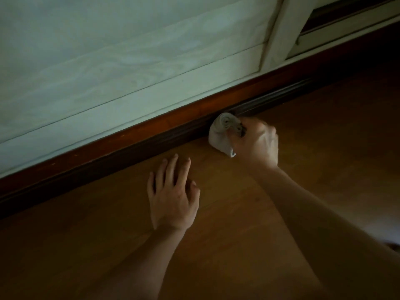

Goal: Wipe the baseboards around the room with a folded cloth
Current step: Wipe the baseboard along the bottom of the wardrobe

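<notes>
So the cloth (220,135) is a pale bunched wad with a rolled end showing some dark marks, pressed right up against the dark reddish baseboard (151,135). Right hand (256,144) is clenched around it. Left hand (173,195) lies flat, fingers spread, on the wood floor (216,245) just beside the trim, plenty of bare floor around both arms

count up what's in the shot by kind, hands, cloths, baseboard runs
hands: 2, left hand flat on the floor, right hand gripping the cloth
cloths: 1, pale cloth pressed against the baseboard
baseboard runs: 1, dark wooden baseboard under the pale wall
total: 4
</notes>
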A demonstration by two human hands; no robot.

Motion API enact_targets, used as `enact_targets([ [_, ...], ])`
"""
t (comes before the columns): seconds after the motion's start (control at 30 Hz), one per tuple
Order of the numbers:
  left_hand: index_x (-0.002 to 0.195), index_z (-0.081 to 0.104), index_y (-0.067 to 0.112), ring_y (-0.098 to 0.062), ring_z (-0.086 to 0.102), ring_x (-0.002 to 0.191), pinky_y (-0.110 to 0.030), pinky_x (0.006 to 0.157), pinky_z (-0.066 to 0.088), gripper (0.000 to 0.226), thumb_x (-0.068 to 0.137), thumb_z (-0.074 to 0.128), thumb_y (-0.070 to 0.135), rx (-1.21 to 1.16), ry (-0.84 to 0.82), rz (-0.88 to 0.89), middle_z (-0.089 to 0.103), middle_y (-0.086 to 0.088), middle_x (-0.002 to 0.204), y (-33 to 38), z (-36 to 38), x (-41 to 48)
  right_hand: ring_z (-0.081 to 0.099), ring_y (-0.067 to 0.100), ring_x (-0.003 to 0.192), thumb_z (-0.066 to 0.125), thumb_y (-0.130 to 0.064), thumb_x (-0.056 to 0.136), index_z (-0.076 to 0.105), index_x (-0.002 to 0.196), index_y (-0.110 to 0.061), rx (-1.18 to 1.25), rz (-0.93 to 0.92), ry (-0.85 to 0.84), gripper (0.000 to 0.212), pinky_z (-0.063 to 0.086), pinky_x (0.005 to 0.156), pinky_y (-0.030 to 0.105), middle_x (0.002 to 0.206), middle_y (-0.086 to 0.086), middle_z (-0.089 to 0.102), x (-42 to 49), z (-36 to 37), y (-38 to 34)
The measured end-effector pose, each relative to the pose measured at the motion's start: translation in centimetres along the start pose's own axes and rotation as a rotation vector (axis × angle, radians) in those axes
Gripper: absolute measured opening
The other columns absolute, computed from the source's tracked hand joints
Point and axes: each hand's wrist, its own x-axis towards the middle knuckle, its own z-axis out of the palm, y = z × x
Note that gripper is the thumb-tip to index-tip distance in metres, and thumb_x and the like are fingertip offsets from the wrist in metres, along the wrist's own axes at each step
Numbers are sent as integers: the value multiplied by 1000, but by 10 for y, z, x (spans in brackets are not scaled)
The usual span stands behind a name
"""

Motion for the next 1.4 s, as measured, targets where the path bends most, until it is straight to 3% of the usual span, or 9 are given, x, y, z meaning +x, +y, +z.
enact_targets([
  [0.17, 153, 35, 39, -22, 24, 151, -53, 122, 20, 57, 97, 32, 52, 0, 11, 0, 30, 2, 164, 0, 5, -1, 65, 28, 81, 65, -29, 89, 72, 94, -14, 3, 137, 73, 17, 40, 66, 28, 88, 6, 70, 13, -15, 31],
  [0.43, 153, 34, 40, -22, 22, 151, -52, 121, 17, 58, 96, 32, 51, 6, -15, -8, 29, 3, 164, -1, 4, 0, 60, 25, 97, 63, -31, 94, 57, 122, -11, -11, 32, 7, 35, 46, 77, 35, 112, 10, 60, 2, -7, 19],
  [0.57, 153, 33, 40, -22, 23, 151, -53, 120, 18, 58, 96, 34, 50, 7, -7, -5, 29, 2, 164, -2, 5, 0, 62, 23, 89, 70, -26, 90, 62, 113, -9, 65, -7, 7, 30, 51, 72, 36, 102, 7, 64, 2, -1, 20],
  [0.77, 153, 34, 39, -24, 25, 151, -54, 120, 19, 59, 95, 32, 51, 4, 1, -5, 30, 1, 164, -2, 6, 0, 62, 19, 80, 70, -28, 88, 66, 98, -8, 127, 123, 135, 23, 49, 66, 32, 90, 4, 66, 13, -9, 41],
  [0.93, 153, 35, 38, -24, 25, 150, -55, 119, 21, 60, 94, 32, 50, 2, 11, -4, 30, 0, 163, 0, 5, -1, 61, 13, 72, 78, -35, 83, 62, 87, -10, 190, 145, 84, 30, 52, 59, 33, 83, -2, 65, 12, -8, 43],
  [1.1, 153, 35, 38, -24, 26, 150, -55, 119, 20, 60, 94, 32, 50, 3, 14, -6, 30, 1, 163, 1, 5, 0, 63, 9, 80, 77, -52, 79, 68, 98, -12, 257, 78, 46, 45, 49, 63, 22, 92, -4, 69, 12, -5, 34],
  [1.23, 153, 35, 38, -24, 26, 150, -55, 119, 19, 60, 94, 33, 49, 13, 18, -3, 29, 0, 164, 0, 7, -1, 60, 7, 77, 78, -42, 82, 67, 98, -14, 225, 139, 84, 34, 39, 56, 10, 90, -5, 66, 16, -7, 43],
  [1.3, 153, 34, 38, -25, 25, 150, -55, 119, 19, 60, 94, 33, 49, 12, 13, 0, 28, 0, 164, 0, 7, 0, 62, 7, 82, 79, -39, 83, 68, 102, -14, 222, 190, 139, 34, 42, 57, 9, 93, -7, 65, 17, -10, 47],
  [1.4, 154, 32, 40, -24, 23, 151, -55, 120, 19, 61, 94, 30, 51, 14, 3, -5, 27, 1, 164, 1, 6, 0, 64, 9, 86, 79, -36, 84, 68, 109, -13, 215, 104, 92, 36, 50, 63, 17, 100, -3, 68, 12, -2, 39],
])
